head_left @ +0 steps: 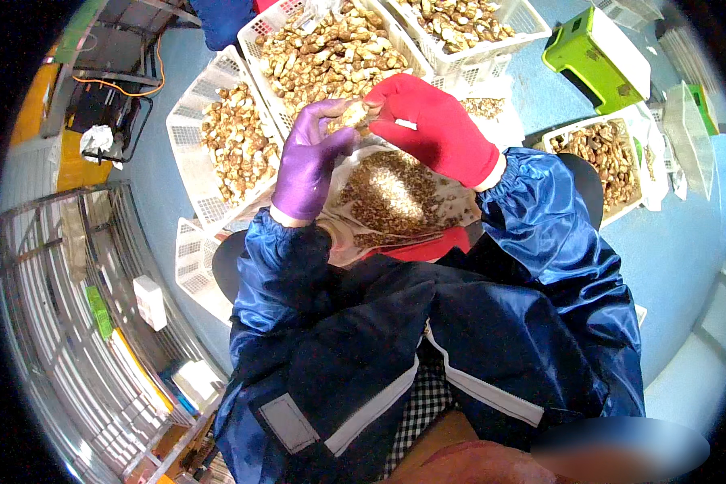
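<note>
In front of my chest, my left hand [308, 161], in a purple glove, is closed round a pale and brown mushroom [348, 118]. My right hand [436, 129], gloved in red, meets it from the other side. Its fingers and thumb are drawn together at the mushroom's right end; whatever they pinch is too small or hidden to make out. Beneath both hands a pale cloth [340, 234] spreads over my lap, bearing a heap of brown scraps [379, 189] with a bright patch of light across it.
Mushrooms fill a white crate at the left [187, 153], one straight ahead [254, 32], one at the far right [532, 36] and a basket on the right [550, 145]. A green and white stool [577, 60] stands beyond. Metal racks [64, 323] line the left side.
</note>
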